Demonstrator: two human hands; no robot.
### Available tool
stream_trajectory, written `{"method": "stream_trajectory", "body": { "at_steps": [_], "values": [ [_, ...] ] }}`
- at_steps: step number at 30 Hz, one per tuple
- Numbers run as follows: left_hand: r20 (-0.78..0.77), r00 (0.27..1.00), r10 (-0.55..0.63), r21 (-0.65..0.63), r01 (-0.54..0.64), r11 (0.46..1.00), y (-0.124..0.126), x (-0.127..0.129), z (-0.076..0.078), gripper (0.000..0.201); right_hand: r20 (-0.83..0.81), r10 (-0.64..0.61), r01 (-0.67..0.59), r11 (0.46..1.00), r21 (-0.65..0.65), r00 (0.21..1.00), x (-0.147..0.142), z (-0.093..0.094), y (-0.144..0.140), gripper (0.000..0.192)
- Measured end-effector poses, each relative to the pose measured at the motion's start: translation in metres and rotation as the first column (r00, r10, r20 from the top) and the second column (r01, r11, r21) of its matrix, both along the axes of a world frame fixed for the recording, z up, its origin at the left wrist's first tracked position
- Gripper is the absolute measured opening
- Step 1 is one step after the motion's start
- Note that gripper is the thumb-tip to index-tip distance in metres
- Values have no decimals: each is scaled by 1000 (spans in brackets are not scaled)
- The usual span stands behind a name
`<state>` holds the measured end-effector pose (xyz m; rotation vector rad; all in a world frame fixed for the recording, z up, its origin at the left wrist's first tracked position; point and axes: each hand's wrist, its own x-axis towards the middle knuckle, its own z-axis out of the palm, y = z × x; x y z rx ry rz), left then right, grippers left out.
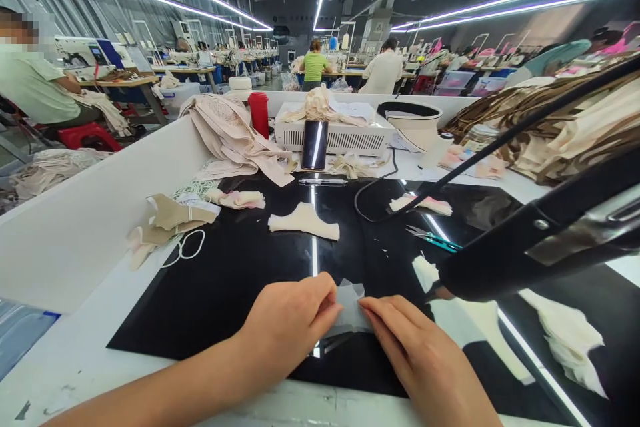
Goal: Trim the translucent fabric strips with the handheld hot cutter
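From the head camera, the left hand (295,320) and the right hand (415,353) meet over the near edge of a glossy black work mat (225,293), and both pinch a small pale-grey fabric piece (350,310) that lies flat between them. The left hand's fingers (325,310) are curled nearly closed on the piece's left edge; the right hand's fingers (375,313) lie long and close together, pressing its right edge down, though whether they grip it or only hold it flat is hard to tell. Just beyond the hands, up the mat, a cut cream fabric piece (304,220) lies alone, and further left sits a loose heap of beige cut parts (170,220) with a loop of white elastic (187,247). Beyond the right hand lie teal-handled scissors (434,238), untouched, and more pale scraps (425,204). A black lamp arm (540,240) crosses the view above the right hand. Far past both hands stand a white slotted box (345,137) with a phone (315,145) leaning on it, and a red cup (259,113). As a judgement, the work looks early for this piece: it is merely being aligned or folded, and many cut parts remain unhandled.
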<state>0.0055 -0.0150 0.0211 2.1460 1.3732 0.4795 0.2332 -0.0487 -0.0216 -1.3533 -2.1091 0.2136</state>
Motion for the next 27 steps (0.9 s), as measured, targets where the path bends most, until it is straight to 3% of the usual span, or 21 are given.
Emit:
{"method": "stream_trajectory", "body": {
  "at_steps": [3, 6, 18, 27],
  "values": [
    [-179, 982, -63, 85, 79, 993, -1, 2, -1, 18, 71, 27, -25, 999, -30, 997, 4, 3, 0, 33],
    [-259, 959, -111, 133, 150, 980, -3, 3, -2, 21, 141, 45, -44, 999, -10, 989, 6, 5, 0, 31],
    [-342, 929, -144, 331, 262, 907, -4, 4, -7, 27, 248, -9, -16, 995, 97, 969, 2, 3, 0, 32],
    [-332, 940, -84, 479, 245, 843, -7, 2, -16, 20, 284, -44, -16, 978, 208, 958, 0, 0, 1, 36]
  ]
}}
